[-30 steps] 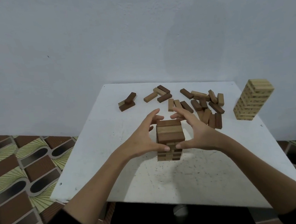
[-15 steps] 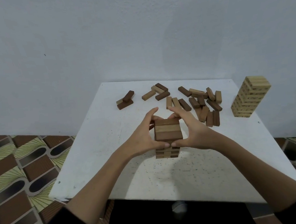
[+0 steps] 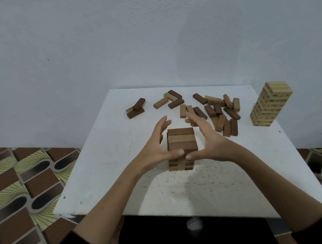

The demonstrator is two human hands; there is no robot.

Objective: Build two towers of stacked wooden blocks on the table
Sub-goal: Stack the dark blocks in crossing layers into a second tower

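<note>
Blocks tower (image 3: 182, 149) mid-frame sits right between left hand (image 3: 154, 148) and right hand (image 3: 211, 142), fingers spread, thumbs touching its front.

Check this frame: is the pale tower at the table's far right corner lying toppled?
No, the pale tower stands upright near the table's far right corner, its layers stacked.

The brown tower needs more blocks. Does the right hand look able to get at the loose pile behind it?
Probably yes. The right hand is open beside the brown tower, and the loose pile lies just beyond its fingers with nothing between.
</note>
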